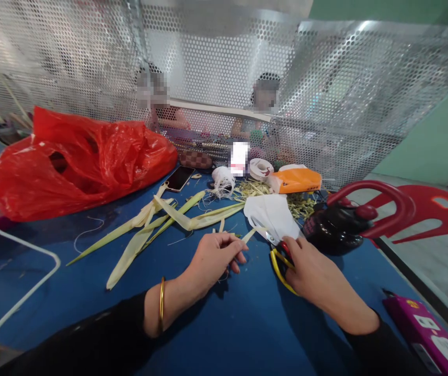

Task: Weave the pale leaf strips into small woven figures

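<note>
My left hand (214, 257) rests on the blue table (90, 292), fingers pinched round a thin pale leaf strip (248, 235). A gold bangle circles that wrist. My right hand (313, 271) lies over a pair of scissors (277, 253) with yellow and red handles, fingers curled on them; the blades point toward a white paper sheet (273, 214). Long pale green palm leaves (157, 224) lie spread just beyond my left hand.
A red plastic bag (75, 162) fills the far left. A phone (179, 178), white thread, tape roll (261, 168), orange packet (296, 180) and leaf scraps sit at the back. A dark teapot (335, 227) with red handle stands right. Two people sit behind the perforated metal screen.
</note>
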{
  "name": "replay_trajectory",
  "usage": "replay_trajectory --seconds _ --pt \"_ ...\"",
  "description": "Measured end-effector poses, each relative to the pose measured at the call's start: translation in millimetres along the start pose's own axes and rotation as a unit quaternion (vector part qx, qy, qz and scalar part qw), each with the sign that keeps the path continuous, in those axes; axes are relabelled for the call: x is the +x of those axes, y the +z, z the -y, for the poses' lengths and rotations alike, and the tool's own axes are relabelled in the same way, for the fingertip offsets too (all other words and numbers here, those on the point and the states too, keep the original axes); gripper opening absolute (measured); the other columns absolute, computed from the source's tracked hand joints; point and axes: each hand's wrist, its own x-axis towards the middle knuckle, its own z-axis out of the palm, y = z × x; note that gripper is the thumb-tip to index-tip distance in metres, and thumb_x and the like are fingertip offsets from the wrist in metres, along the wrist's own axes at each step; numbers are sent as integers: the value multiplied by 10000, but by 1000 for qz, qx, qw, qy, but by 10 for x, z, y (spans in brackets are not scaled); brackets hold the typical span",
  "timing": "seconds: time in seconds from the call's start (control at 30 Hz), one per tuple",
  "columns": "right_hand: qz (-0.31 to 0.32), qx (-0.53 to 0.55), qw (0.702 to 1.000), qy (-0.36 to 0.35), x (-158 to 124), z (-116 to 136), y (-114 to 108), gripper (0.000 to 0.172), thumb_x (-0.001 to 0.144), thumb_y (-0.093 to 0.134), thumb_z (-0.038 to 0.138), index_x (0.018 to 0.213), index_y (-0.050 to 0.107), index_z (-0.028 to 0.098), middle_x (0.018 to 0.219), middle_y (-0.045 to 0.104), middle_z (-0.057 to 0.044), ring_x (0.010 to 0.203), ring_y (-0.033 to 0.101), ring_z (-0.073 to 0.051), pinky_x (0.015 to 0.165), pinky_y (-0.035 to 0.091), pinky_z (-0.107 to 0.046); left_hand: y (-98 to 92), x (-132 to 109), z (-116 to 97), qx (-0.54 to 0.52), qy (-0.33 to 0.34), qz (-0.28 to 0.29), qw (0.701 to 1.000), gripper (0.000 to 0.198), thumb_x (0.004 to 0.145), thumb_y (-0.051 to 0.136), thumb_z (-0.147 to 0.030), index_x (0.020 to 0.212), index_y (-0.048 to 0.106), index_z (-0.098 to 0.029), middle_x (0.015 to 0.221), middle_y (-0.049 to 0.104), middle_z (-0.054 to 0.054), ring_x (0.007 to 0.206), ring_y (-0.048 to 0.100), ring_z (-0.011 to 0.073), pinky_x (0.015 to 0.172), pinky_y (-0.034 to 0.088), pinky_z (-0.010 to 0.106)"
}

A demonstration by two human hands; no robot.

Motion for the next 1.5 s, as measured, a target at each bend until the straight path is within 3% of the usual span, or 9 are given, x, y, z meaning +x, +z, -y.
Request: replay_trajectory --seconds 0.23,0.3,0.4,0.47,0.6,0.77,1.07,1.33,1.5 --pt "12 1 999 42 62 -37 36 586 678 541 91 1263 511 65 957 645 -182 835 653 -296 679 442 -342 -48 22 -7 4 26 -20 999 216 819 576 -356 763 651 -162 631 623 -11 459 526 54 436 332 186" --pt "6 30 997 66 70 -26 25 609 699 541 117 1304 493 68 992 663 -196 842 666 -305 675 455 -350 -64 35 -6 2 35 -30 999 221 818 580 -363 770 657 -161 635 621 -9 464 526 54 434 336 184" --pt "0 134 989 69 70 -14 -8 619 748 519 161 1365 472 160 955 706 -130 814 683 -279 678 477 -353 -89 58 -11 -4 48 -47 998 219 814 586 -360 777 664 -159 633 616 -7 461 521 54 430 341 184" --pt "-7 250 967 40 69 -3 -35 599 752 514 168 1349 494 213 962 711 -86 843 680 -248 706 492 -338 -110 75 -24 -11 56 -64 996 206 810 589 -345 783 667 -156 623 606 -12 455 515 53 429 338 184" --pt "50 470 881 34 67 55 -104 460 740 592 270 1194 564 200 873 684 -48 758 648 -203 625 502 -290 -164 111 -69 -40 76 -110 990 193 798 596 -326 790 675 -150 628 594 -17 452 495 47 420 311 185" --pt "111 538 834 58 56 148 -157 498 621 718 261 1086 547 214 705 539 53 610 537 -133 588 464 -257 -203 143 -87 -75 69 -144 984 190 786 601 -325 780 670 -148 633 587 -21 444 459 34 424 287 187" --pt "113 511 851 44 24 160 -115 513 660 715 280 1133 524 216 684 412 79 601 416 -124 578 384 -263 -156 123 -59 -47 72 -101 991 204 781 622 -353 774 673 -156 612 589 -16 457 456 53 430 291 201" --pt "123 526 841 30 22 159 -119 497 679 699 272 1135 507 217 736 476 55 658 473 -138 636 399 -274 -142 104 -70 -28 81 -100 991 225 798 613 -367 772 671 -151 619 595 -12 463 457 54 430 304 183" --pt "131 532 836 28 1 203 -148 463 681 673 259 1113 510 229 717 470 60 625 466 -133 600 401 -267 -118 104 -39 3 66 -46 997 190 808 592 -311 712 634 -153 589 586 -23 444 461 47 433 330 169"
